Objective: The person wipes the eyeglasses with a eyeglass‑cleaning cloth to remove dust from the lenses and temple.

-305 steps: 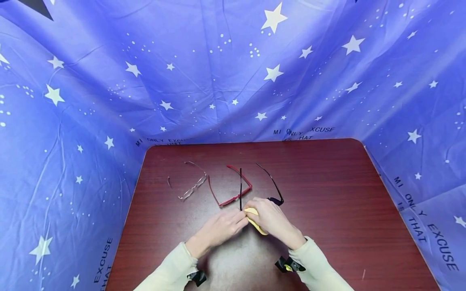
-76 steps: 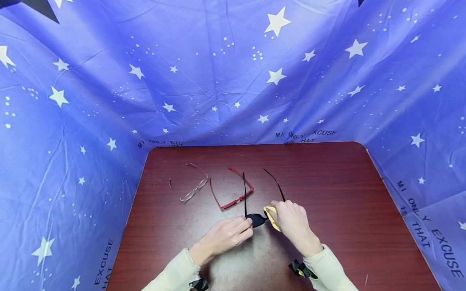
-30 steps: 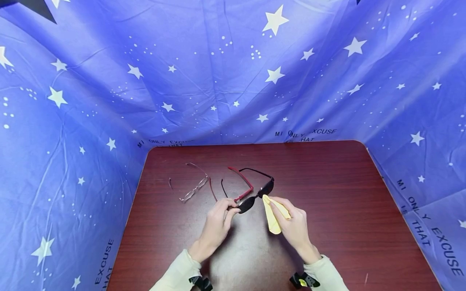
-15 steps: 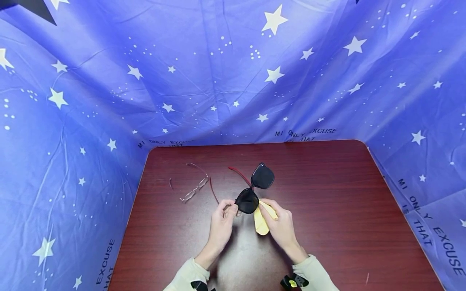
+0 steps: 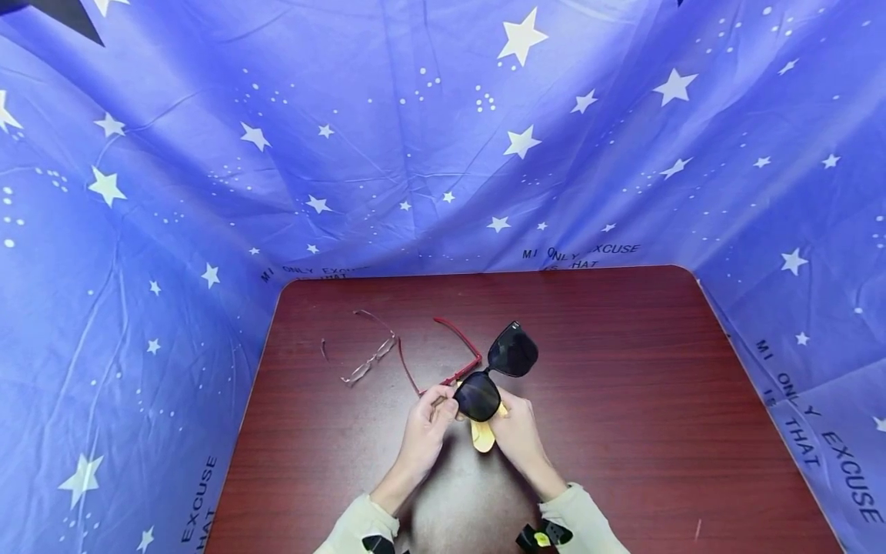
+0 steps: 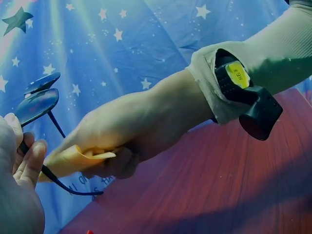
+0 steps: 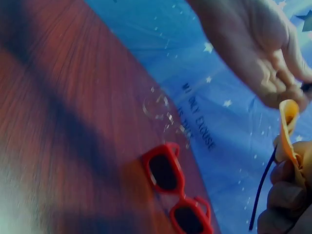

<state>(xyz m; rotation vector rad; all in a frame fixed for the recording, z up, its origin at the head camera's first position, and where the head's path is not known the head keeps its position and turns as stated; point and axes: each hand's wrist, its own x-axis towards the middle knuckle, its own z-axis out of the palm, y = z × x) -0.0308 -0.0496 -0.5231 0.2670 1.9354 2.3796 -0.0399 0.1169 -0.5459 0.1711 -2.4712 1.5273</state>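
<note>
My left hand (image 5: 422, 435) pinches black sunglasses (image 5: 513, 351) by the left outer corner of the frame, dark lenses facing me and tilted up to the right. My right hand (image 5: 521, 440) grips a folded yellow cloth (image 5: 482, 437) behind the nearer lens, which covers its fingertips in the head view. From the left wrist view, the cloth (image 6: 73, 162) is bunched in the right fist, and one black temple arm (image 6: 73, 190) passes in front of it. The right wrist view shows curled right fingers (image 7: 285, 197) around the cloth.
Red-framed sunglasses (image 7: 181, 195) lie with arms unfolded on the dark red wood table (image 5: 623, 385), just beyond the hands. Left of them are clear-framed glasses (image 5: 370, 360). A blue star-patterned curtain (image 5: 415, 138) surrounds the table's back and sides.
The black sunglasses have turned from arms pointing away to lenses facing me. The right hand with the cloth has moved left, from beside the frame to behind the nearer lens.
</note>
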